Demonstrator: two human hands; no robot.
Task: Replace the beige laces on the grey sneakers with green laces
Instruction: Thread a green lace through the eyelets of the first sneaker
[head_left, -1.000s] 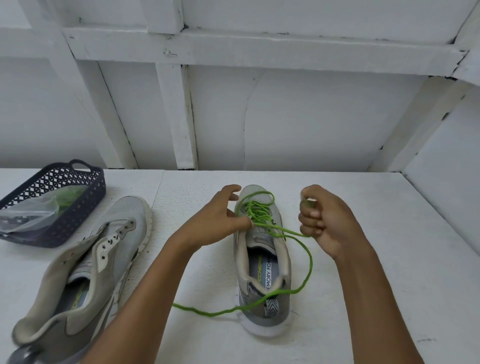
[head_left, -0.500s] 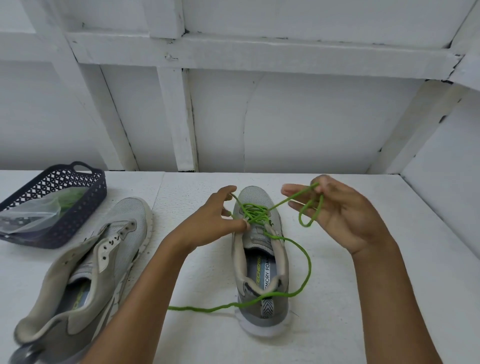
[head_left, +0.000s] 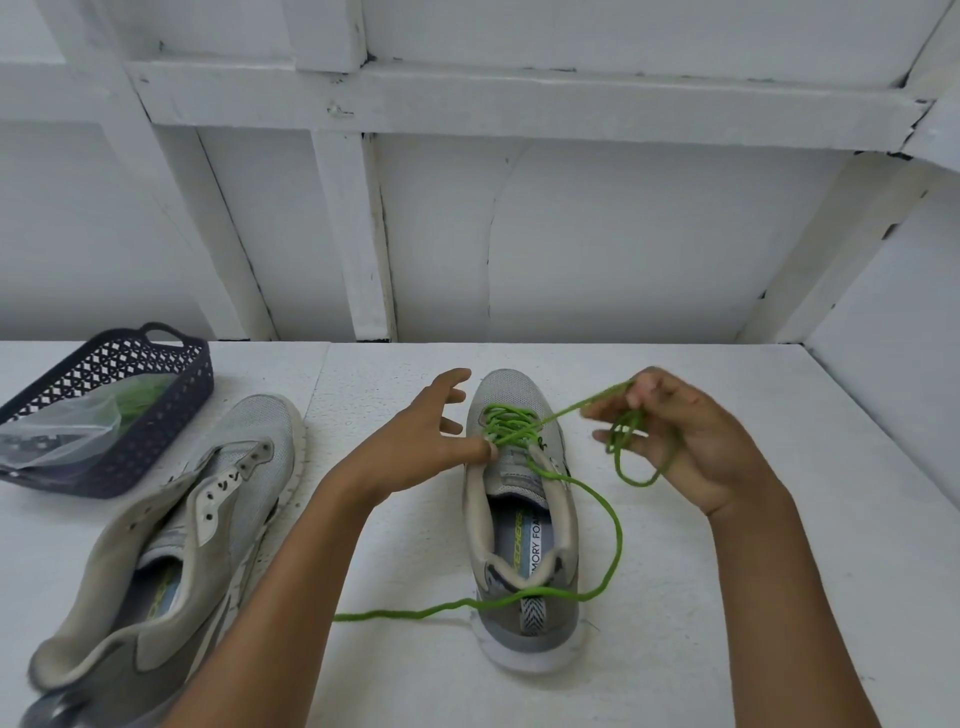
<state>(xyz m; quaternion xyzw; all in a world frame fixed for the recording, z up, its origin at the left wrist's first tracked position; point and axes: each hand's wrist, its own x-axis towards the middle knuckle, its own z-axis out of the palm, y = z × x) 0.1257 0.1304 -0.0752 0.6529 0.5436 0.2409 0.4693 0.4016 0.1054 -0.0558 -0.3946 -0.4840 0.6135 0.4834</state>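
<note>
A grey sneaker (head_left: 524, 525) stands in the middle of the white table, toe away from me, with a green lace (head_left: 615, 540) threaded through its front eyelets. My left hand (head_left: 415, 441) presses its thumb on the lace crossings at the tongue, fingers spread. My right hand (head_left: 685, 441) holds one lace end up to the right, pinched and looped round its fingers. The other lace end trails over the heel and out to the left. A second grey sneaker (head_left: 171, 545) lies at the left with bare eyelets.
A dark perforated basket (head_left: 150, 415) at the back left holds a clear plastic bag with something green inside. A white panelled wall runs close behind the table, and another white wall closes in on the right.
My right hand has opened from a fist, turned palm-up and pulled the lace end up and to the right, with loops hanging off its fingers. My left hand has stayed on the crossings.
</note>
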